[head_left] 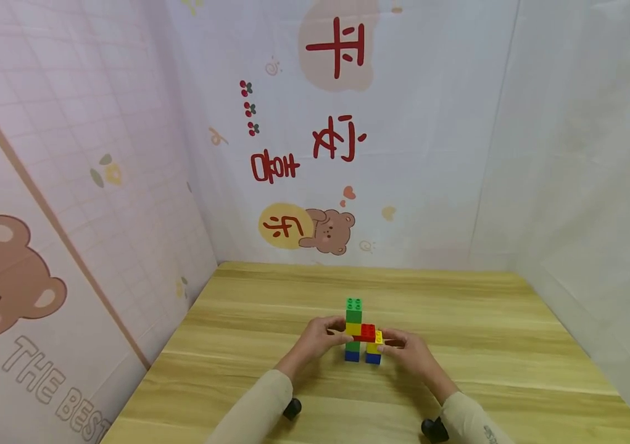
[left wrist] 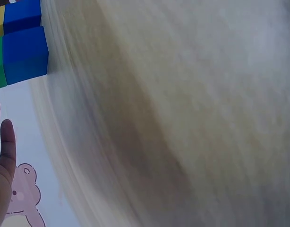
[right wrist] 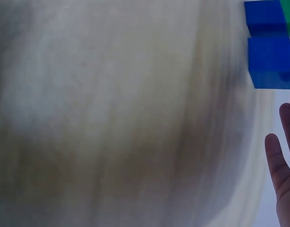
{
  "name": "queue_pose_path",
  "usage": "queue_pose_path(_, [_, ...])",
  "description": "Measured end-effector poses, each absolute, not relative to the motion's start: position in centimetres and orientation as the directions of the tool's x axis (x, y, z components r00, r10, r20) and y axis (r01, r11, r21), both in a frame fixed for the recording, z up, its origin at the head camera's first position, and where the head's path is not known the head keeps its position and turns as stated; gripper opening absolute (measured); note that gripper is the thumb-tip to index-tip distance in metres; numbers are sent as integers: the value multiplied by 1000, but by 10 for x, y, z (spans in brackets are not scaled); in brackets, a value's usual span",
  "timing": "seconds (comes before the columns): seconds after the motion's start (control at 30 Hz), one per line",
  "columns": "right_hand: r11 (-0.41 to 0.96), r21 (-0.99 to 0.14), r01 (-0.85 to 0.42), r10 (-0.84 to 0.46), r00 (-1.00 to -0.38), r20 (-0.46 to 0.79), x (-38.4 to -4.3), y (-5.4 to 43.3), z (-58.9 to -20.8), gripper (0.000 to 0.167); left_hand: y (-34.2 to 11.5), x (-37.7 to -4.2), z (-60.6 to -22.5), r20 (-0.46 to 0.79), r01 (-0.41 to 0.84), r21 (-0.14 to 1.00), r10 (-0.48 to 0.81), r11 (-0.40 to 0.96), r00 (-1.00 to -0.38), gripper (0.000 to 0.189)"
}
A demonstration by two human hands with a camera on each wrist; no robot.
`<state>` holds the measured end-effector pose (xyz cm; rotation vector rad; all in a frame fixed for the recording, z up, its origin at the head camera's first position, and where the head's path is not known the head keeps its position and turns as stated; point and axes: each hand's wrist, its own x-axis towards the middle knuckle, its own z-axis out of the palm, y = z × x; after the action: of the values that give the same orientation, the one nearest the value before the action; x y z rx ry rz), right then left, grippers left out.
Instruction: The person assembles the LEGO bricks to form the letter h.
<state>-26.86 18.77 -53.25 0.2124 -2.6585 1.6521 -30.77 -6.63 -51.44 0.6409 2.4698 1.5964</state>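
A small structure of toy building bricks stands on the wooden table in the head view. Its left column has a blue brick (head_left: 352,356) at the bottom, a green brick (head_left: 353,346) above it, then a yellow brick (head_left: 353,328) and a green brick (head_left: 354,313) on top. A red brick (head_left: 367,333) spans to a shorter right column of yellow brick (head_left: 373,348) over blue brick (head_left: 373,359). My left hand (head_left: 319,338) pinches the left column near the red brick's level. From the other side, my right hand (head_left: 411,353) pinches the right column's yellow brick.
The wooden table (head_left: 226,345) meets a white printed curtain (head_left: 431,154) at the back, with curtains on both sides too. Black objects sit at the left sleeve (head_left: 261,404) and right sleeve (head_left: 467,419). Both wrist views show blue brick bases (left wrist: 26,56) (right wrist: 271,59) at their upper edges.
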Motion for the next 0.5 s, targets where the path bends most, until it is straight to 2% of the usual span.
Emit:
queue_pose_path(0.2, [402,-907,-122,-119,-990,80,-265,186,-536,45,-63,-303,-516,127,270,911,411,311,-903,33])
queue_pose_path(0.4, [392,-911,-126,-114,-990,87,-265,186,-537,47,-62,-297,-522,124,250,926,398,282,-909,53])
queue_pose_path(0.5, [386,-914,-122,-105,-991,88,-265,184,-539,46,-61,-295,-526,136,247,934,382,259,-914,56])
